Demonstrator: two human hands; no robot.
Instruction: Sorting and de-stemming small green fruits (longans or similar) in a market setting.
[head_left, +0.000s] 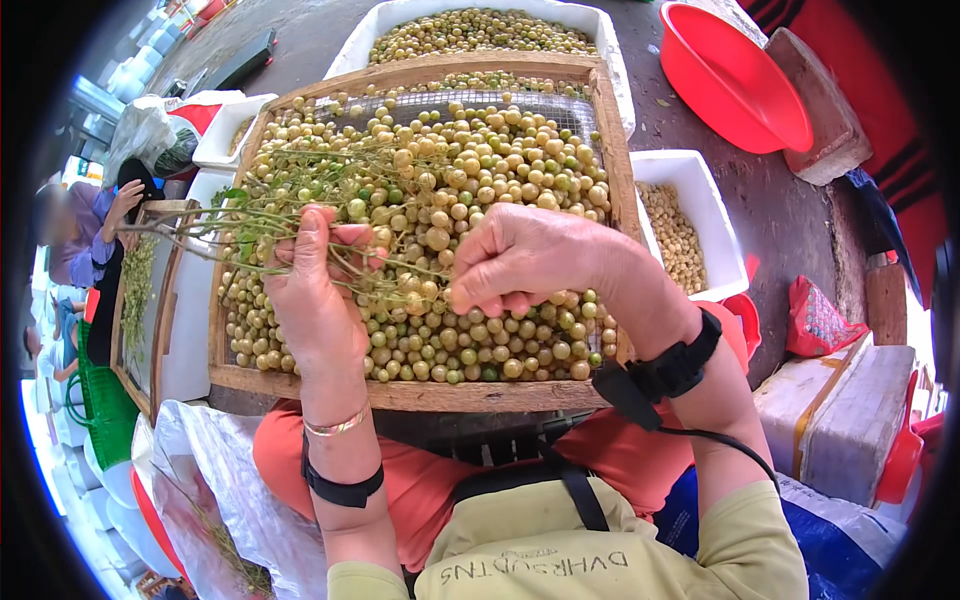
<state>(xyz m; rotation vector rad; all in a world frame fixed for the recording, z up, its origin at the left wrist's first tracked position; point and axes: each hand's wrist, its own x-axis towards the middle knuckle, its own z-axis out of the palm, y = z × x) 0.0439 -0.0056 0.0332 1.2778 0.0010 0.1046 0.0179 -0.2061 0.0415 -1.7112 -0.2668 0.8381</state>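
My left hand (319, 277) grips a bunch of thin green-brown stems (277, 219), their woody ends pointing left. Small round berries still cling to some of the twigs. Close on its right, my right hand (517, 259) has its thumb and fingers pinched together at the twig tips; whether a berry sits between them is hidden. Under both hands lies a wooden-framed wire-mesh sieve (480, 396), spread with loose yellow-green berries (510, 150). Bare mesh shows near the sieve's far edge.
Behind the sieve stands a white foam box (352, 45) of berries. Another foam box (697, 172) holds paler fruit at right, near a red plastic basin (735, 75). A person (90, 217) sits at left by a second framed sieve (161, 300). A plastic sack (217, 465) lies lower left.
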